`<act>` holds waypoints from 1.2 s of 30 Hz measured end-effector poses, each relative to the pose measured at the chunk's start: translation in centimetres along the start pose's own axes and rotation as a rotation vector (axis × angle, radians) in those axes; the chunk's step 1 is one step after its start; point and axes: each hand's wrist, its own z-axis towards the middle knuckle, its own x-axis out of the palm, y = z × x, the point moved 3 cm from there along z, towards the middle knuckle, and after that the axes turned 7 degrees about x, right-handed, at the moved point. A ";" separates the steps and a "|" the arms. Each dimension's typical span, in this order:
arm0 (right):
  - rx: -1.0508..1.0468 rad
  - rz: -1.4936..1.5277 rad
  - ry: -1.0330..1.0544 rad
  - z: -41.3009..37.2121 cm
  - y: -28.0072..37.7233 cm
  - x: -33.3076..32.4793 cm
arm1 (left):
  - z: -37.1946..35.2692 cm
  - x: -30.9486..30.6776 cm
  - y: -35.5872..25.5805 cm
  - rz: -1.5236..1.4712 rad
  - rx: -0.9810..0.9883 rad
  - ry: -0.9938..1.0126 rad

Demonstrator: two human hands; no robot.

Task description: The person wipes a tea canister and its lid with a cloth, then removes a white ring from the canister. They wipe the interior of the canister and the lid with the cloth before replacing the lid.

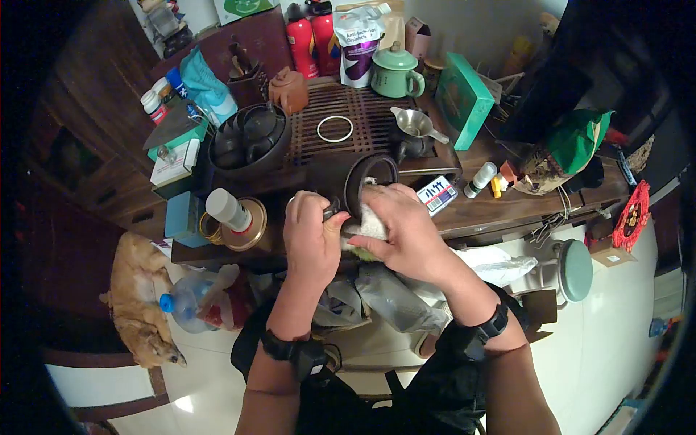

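A dark brown round pot (328, 174) is tilted at the front edge of the wooden tea tray, its open mouth turned toward the right. My left hand (312, 228) is closed around a short handle or knob on its near side. With my right hand (406, 225) I grip a whitish cloth (372, 226) and press it at the mouth; the fingertips are partly hidden by the rim. Some green shows on the cloth's lower edge. Just right of the pot, a metal tea strainer (415, 123) rests on a small dark vessel. A white ring (335, 129) lies on the slats behind.
A bowl of dark teaware (250, 138) stands left, near a brown teapot (288, 90). A lidded green mug (396, 72) and green box (464, 101) stand at the back right. A white-capped container (228, 210) is front left. A dog (145, 297) lies on the floor.
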 end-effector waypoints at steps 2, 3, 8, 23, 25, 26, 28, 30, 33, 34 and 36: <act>-0.017 -0.169 -0.036 0.0 0.0 0.5 | -0.1 0.2 0.0 -0.027 -0.017 0.000; -0.019 -0.194 -0.023 0.1 0.1 0.4 | -0.1 0.3 -0.1 -0.035 -0.033 0.003; -0.032 -0.272 -0.004 0.2 0.5 0.1 | 0.1 -0.3 -0.1 -0.006 -0.058 0.009; 0.194 0.486 -0.263 -0.2 0.1 -9.3 | -0.5 -2.2 3.2 -0.410 -0.148 -0.170; 0.215 0.493 -0.253 -0.2 -0.2 -10.0 | 0.0 -2.8 2.3 -0.426 -0.079 -0.159; 0.212 0.471 -0.257 -0.3 -0.4 -10.2 | 0.2 -3.0 2.0 -0.433 -0.045 -0.153; 0.207 0.443 -0.258 -0.3 -0.6 -10.2 | 0.1 -3.1 1.9 -0.425 -0.010 -0.146; 0.206 0.431 -0.254 -0.4 -0.7 -10.0 | 0.1 -3.0 1.7 -0.417 0.033 -0.150; 0.216 0.502 -0.246 -0.4 -0.7 -9.6 | 0.2 -2.9 1.2 -0.403 0.100 -0.156; 0.196 0.421 -0.256 -0.3 -0.8 -9.7 | 0.3 -2.9 1.1 -0.396 0.117 -0.148; 0.155 0.258 -0.272 -0.2 -0.9 -9.8 | 0.3 -2.9 1.0 -0.389 0.134 -0.134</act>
